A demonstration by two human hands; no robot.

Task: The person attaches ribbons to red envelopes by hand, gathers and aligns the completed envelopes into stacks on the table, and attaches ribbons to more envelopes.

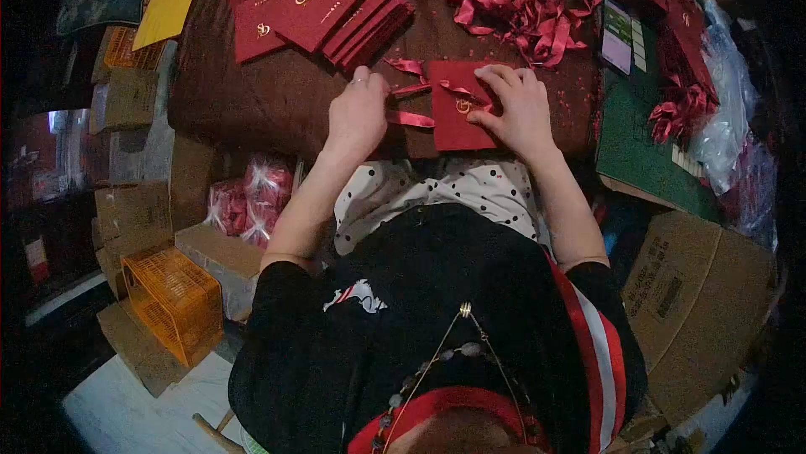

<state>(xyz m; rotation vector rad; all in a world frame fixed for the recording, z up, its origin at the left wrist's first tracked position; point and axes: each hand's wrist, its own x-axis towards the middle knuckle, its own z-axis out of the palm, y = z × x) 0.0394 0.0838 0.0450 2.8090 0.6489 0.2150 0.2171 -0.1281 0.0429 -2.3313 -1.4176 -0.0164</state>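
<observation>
A dark red card (457, 131) with a gold emblem lies at the table's near edge, in front of my body. A shiny red ribbon (411, 119) runs out from its left side, and more ribbon crosses its top face. My left hand (358, 114), a ring on one finger, is closed on the ribbon to the left of the card. Curled over the card's right side, my right hand (519, 110) has its thumb and fingers on the card and close to the ribbon on top. Its fingertips partly cover that ribbon.
Stacked red cards (323, 9) lie at the back left of the brown-covered table (218, 89). A heap of loose red ribbons (520, 0) is behind the card. At right, a phone (617, 38) rests on a green board (630, 135). An orange basket (176, 303) and cardboard boxes stand lower left.
</observation>
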